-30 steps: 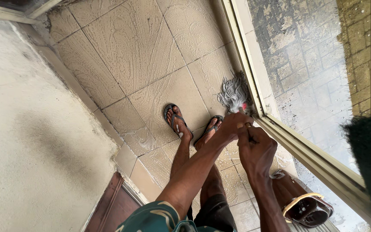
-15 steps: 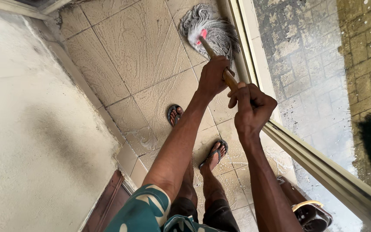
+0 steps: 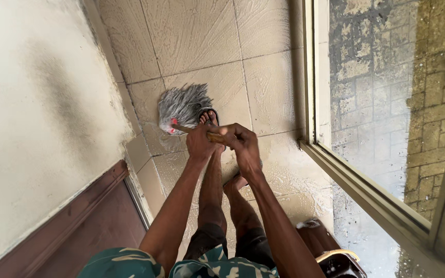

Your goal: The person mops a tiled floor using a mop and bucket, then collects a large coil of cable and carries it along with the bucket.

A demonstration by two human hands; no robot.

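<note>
Down by the wall on the person's left, the grey string mop head (image 3: 183, 107) lay pressed on the wet tiled floor (image 3: 263, 31), just beside the skirting and touching the toes of a sandalled foot (image 3: 208, 117). Half a second before, it had been far out ahead near the window frame (image 3: 316, 67), so the stroke had swept back across the tiles and come in close to the feet. The left hand (image 3: 200, 142) had its grip closed round the wooden handle (image 3: 213, 137) low down, near the red collar of the mop; the right hand (image 3: 242, 146) was clenched on the handle just behind it, the two fists almost touching. Soapy streaks covered the floor, which suggested scrubbing in progress across this strip. A brown bucket (image 3: 336, 255) stood behind the legs, near the window sill.
</note>
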